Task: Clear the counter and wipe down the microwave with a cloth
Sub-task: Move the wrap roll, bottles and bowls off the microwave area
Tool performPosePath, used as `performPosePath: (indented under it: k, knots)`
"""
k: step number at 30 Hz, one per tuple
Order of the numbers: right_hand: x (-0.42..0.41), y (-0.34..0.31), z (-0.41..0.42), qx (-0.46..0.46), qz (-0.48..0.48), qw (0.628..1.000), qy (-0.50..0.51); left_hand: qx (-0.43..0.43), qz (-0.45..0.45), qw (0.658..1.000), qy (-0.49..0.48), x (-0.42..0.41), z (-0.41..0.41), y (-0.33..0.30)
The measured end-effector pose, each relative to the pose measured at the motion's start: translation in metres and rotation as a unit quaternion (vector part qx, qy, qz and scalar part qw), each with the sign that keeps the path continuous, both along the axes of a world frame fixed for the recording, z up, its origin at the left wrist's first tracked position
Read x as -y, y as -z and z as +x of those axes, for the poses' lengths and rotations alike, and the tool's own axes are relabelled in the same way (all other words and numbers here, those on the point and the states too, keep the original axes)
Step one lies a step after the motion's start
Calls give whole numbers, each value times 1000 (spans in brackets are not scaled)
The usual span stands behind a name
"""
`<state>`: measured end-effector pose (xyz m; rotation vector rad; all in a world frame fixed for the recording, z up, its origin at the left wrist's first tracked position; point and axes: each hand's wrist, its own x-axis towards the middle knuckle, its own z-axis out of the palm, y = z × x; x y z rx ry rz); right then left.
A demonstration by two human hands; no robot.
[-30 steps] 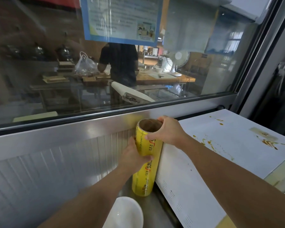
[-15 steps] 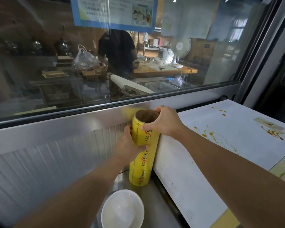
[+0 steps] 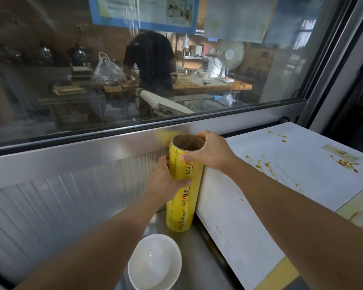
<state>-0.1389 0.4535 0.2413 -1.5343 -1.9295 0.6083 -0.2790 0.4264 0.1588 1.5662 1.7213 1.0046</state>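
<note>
A tall yellow roll of cling film (image 3: 181,208) stands upright on the steel counter (image 3: 197,266), squeezed between the ribbed wall panel and the left side of the white microwave (image 3: 270,185). My left hand (image 3: 166,177) grips the roll around its upper middle. My right hand (image 3: 211,152) holds its top rim, fingers curled over the open cardboard core. Brown sauce stains spot the microwave's top. No cloth is in view.
A white bowl (image 3: 155,262) sits on the counter just in front of the roll. A ribbed metal wall panel (image 3: 61,197) and a large window (image 3: 155,70) rise behind. Through the glass a person works at a wooden table.
Both hands keep the same hold on the roll, which stays upright beside the microwave. The view has tilted down slightly, showing more of the bowl.
</note>
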Motion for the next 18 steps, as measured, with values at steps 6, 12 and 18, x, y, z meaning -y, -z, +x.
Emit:
performPosePath:
  k: [6,12,18]
  knots:
    - [9,-7,8,-6,-13,1000,-6,-22,-34,999,-3,11,-3,-6]
    - [33,-23,22,-34,-27,999,3,-25,-74,997,-24,43,-19,-27]
    - [75,-21,27,-56,-48,997,16,-6,-80,997,-21,83,-33,-42]
